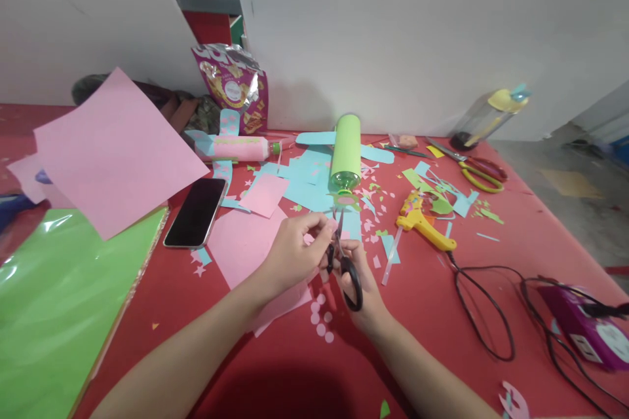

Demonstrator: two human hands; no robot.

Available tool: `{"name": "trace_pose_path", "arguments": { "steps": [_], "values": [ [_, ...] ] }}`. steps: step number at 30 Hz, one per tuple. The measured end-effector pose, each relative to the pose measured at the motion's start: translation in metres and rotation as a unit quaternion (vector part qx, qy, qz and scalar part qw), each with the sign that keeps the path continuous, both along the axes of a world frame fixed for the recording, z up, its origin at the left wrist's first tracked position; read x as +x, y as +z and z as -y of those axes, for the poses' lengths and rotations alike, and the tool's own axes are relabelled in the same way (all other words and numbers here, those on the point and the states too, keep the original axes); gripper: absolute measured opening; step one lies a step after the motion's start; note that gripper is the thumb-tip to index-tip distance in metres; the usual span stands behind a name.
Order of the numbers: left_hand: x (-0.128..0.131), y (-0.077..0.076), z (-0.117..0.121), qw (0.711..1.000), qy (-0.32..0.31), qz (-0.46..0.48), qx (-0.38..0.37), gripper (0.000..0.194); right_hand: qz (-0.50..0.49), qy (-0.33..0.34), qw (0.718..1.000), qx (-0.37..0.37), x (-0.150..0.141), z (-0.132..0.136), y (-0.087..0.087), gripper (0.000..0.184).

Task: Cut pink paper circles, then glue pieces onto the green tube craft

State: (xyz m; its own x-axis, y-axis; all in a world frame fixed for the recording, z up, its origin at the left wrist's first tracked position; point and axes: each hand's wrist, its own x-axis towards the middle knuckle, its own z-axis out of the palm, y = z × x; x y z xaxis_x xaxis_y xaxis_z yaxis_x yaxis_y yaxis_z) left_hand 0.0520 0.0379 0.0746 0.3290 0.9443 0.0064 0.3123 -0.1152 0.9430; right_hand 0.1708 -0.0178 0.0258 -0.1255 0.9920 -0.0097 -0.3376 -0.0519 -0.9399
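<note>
My right hand [363, 291] grips a pair of scissors [356, 289] with black handles, its fingers through the loops. The blades point away from me, toward the green bottle. Close beside them, my left hand [297, 245] pinches a small piece of pink paper [333, 226] at the blades. Below my hands, several pink paper circles [321, 329] lie on the red table [275, 366]. A larger pink sheet [236, 245] is partly under my left arm. Just beyond the blades lies the green-wrapped bottle [346, 150] with blue paper wings and a pink-and-green piece at its cap.
A yellow glue gun [422, 226] with a cord lies right, near a purple box [590, 327]. Larger scissors [479, 170] and a clear bottle [486, 119] are behind it. Leftward are a phone [195, 213], a pink bottle plane [240, 148], a snack bag [234, 85] and green sheets [69, 301].
</note>
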Motion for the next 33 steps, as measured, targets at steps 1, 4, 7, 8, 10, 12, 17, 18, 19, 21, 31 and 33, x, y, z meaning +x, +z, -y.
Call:
{"name": "trace_pose_path", "arguments": {
  "steps": [1, 4, 7, 8, 10, 12, 17, 18, 19, 21, 31, 33],
  "values": [
    [0.0, 0.0, 0.0, 1.0, 0.0, 0.0, 0.002, 0.027, -0.002, 0.0, 1.0, 0.0, 0.0, 0.0, 0.001, 0.037],
    [0.0, 0.0, 0.0, 1.0, -0.001, 0.001, 0.005, 0.027, -0.002, 0.0, 1.0, 0.002, 0.0, -0.001, 0.001, 0.037],
    [0.0, 0.0, 0.0, 1.0, 0.0, 0.003, 0.009, 0.028, -0.006, 0.005, 1.0, 0.011, 0.0, -0.001, -0.001, 0.037],
    [0.0, 0.001, 0.0, 1.0, -0.001, 0.004, 0.011, 0.028, -0.01, 0.007, 1.0, 0.013, 0.0, -0.001, -0.002, 0.037],
    [0.0, 0.001, 0.0, 1.0, -0.002, 0.005, 0.014, 0.028, -0.017, 0.01, 1.0, 0.014, 0.0, -0.001, -0.004, 0.037],
    [-0.001, 0.001, 0.0, 1.0, -0.004, 0.002, 0.018, 0.028, -0.02, 0.011, 1.0, 0.01, 0.0, -0.001, -0.005, 0.037],
    [-0.002, 0.001, -0.002, 1.0, -0.009, -0.012, 0.025, 0.027, -0.012, 0.006, 1.0, 0.013, 0.0, -0.001, -0.004, 0.036],
    [-0.002, 0.001, -0.002, 0.999, -0.012, -0.013, 0.027, 0.026, -0.011, 0.006, 1.0, 0.013, 0.0, -0.001, -0.003, 0.035],
    [-0.003, 0.001, -0.002, 0.999, -0.016, -0.013, 0.03, 0.026, -0.012, 0.005, 1.0, 0.012, 0.0, -0.001, -0.003, 0.034],
    [-0.004, 0.002, -0.003, 0.999, -0.021, -0.015, 0.036, 0.026, -0.015, 0.003, 1.0, 0.006, 0.0, -0.001, -0.003, 0.033],
    [-0.009, 0.005, -0.009, 0.997, -0.038, -0.039, 0.062, 0.024, -0.023, 0.002, 1.0, -0.02, 0.0, 0.0, -0.004, 0.036],
    [-0.011, 0.005, -0.009, 0.995, -0.046, -0.048, 0.068, 0.025, -0.027, 0.007, 0.999, -0.022, 0.0, -0.001, -0.004, 0.037]
  ]
}}
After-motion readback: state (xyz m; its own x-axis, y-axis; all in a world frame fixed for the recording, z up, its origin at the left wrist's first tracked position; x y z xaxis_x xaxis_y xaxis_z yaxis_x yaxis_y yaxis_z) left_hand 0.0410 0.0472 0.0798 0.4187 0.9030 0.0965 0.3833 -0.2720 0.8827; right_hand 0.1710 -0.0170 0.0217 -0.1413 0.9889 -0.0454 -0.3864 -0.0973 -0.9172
